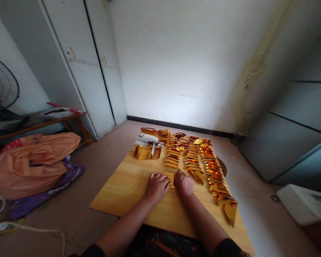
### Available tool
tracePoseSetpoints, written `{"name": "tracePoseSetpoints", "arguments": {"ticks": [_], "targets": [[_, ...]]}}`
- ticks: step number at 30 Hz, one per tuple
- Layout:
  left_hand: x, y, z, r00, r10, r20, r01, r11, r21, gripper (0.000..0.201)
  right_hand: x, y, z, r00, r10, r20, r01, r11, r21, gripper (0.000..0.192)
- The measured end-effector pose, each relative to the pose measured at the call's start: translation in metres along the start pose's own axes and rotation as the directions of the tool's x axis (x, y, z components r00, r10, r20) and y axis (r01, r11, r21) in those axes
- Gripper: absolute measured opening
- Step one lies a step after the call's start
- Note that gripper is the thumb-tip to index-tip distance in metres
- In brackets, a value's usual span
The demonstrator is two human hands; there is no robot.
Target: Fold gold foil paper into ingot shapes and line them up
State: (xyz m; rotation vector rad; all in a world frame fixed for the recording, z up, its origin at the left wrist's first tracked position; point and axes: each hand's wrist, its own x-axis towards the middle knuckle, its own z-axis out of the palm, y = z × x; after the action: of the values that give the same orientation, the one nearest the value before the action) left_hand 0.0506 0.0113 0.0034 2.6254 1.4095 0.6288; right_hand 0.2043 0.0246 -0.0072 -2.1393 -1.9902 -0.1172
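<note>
I have both hands down on the wooden board [128,185], side by side near its middle. My left hand [157,186] lies knuckles up with the fingers curled down onto a small gold foil sheet [171,178], and my right hand [184,183] presses on the same sheet from the three o'clock side; the sheet shows only as a strip between the two hands, so I cannot tell whether either hand pinches it or merely pins it flat. At one o'clock from my hands, rows of folded gold pieces [192,157] run across the board, the outermost row trailing down to its four o'clock edge. At eleven o'clock sits a stack of gold foil [146,151] with a white bundle [147,138] just beyond it. Off the board at nine o'clock, an orange bag [34,160] rests on the floor.
</note>
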Motion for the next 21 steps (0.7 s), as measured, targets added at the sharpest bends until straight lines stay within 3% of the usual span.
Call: {"name": "tracePoseSetpoints", "arguments": {"ticks": [15,21], "targets": [[0.001,0.001,0.0,1.0,-0.016,0.023,0.015,0.999,0.032,0.01,0.0,-0.005,-0.003,0.999,0.034,0.022,-0.033,0.999,-0.032,0.019],[0.001,0.003,-0.003,1.0,-0.011,0.016,0.011,0.999,0.03,0.011,0.015,0.007,-0.029,0.999,-0.001,0.032,0.002,1.0,-0.027,0.018]]}}
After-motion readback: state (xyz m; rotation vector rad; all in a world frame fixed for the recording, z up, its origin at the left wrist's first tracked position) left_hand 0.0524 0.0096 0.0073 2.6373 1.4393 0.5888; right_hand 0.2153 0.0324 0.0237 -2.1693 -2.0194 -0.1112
